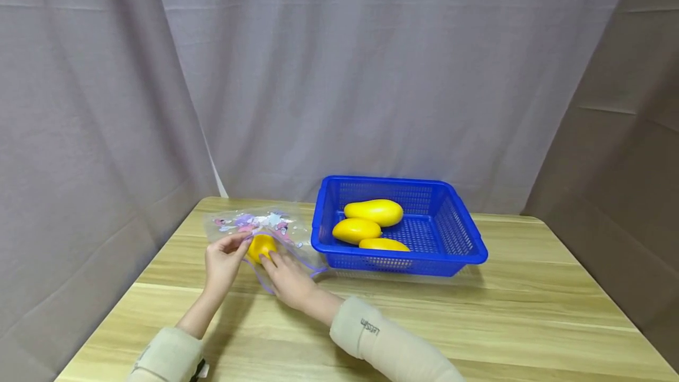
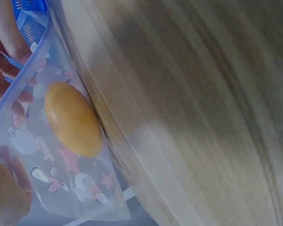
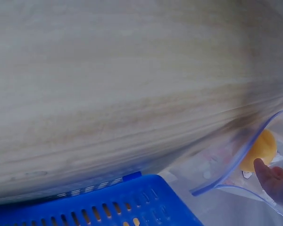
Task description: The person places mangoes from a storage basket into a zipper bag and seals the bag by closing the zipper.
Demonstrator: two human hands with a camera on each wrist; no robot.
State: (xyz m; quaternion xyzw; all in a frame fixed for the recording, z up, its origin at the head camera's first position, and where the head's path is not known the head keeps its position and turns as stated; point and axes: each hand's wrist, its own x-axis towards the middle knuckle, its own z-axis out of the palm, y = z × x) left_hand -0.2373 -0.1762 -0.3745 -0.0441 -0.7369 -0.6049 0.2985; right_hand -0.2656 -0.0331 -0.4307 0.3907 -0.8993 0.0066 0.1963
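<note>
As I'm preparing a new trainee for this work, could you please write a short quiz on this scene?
1. How many yellow fruits can be seen in the blue basket?
2. True or false: one more yellow fruit lies inside the clear bag.
3. Which does the person's left hand pinch?
A) The basket's rim
B) The clear bag
C) A fruit in the basket

Key: 1. Three. 2. True. 3. B.
</note>
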